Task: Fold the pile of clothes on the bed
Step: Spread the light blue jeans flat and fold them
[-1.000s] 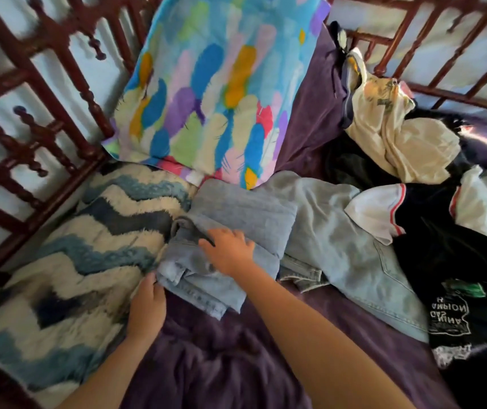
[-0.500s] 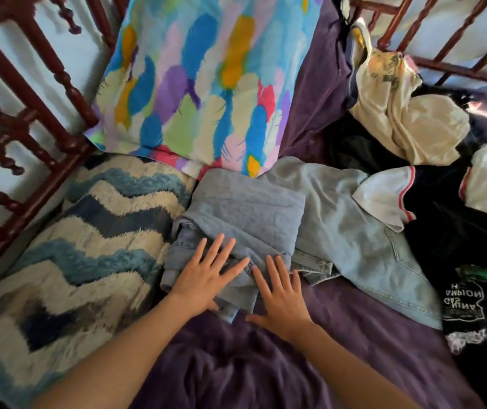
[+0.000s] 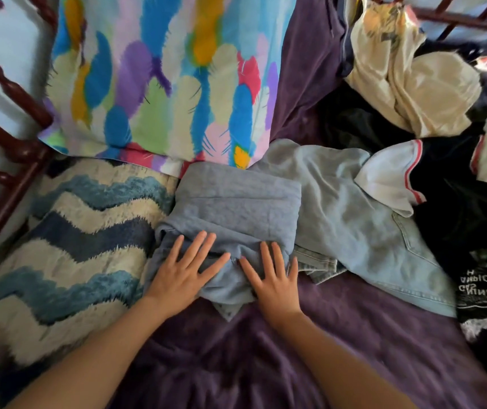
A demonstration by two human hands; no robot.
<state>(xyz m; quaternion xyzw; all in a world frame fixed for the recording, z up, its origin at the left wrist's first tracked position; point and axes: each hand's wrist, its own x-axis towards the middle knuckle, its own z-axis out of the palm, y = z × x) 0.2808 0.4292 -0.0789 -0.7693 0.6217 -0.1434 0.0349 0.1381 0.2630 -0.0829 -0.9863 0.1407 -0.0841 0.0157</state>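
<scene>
**Folded garment under both hands, head view.** One second earlier the left hand (image 3: 183,273) was set at the left edge of the folded blue-grey soft-fabric garment (image 3: 236,208), and the right hand (image 3: 274,280) was curled on top of it. Both hands are now laid flat on its near part, with the fingers straight and spread and nothing gripped. The right hand, which lay mostly on the purple plush bed cover (image 3: 265,364) half a second earlier, has been moved up so that its fingers rest on the cloth. The change is read as a shift from folding to smoothing. The last fold of this item appears to be made, and the item is judged to be pressed down before another is taken up.

The garment is seen as a compact, roughly rectangular packet of heathered cloth. It lies on the bed cover in front of the multicoloured feather-print pillow (image 3: 162,78). The blue-and-cream zigzag shaggy cushion (image 3: 68,246) is just beside it on the left, and the pale blue denim jeans (image 3: 354,225) are touched on the right. Its far half is flat, with one straight seam showing. Its near edge is rumpled, and a small corner protrudes below the hands.

The rest of the pile is left unfolded at the right: the jeans spread loosely, a crumpled cream garment (image 3: 407,84), and a black garment with white printed lettering (image 3: 478,286)
</scene>
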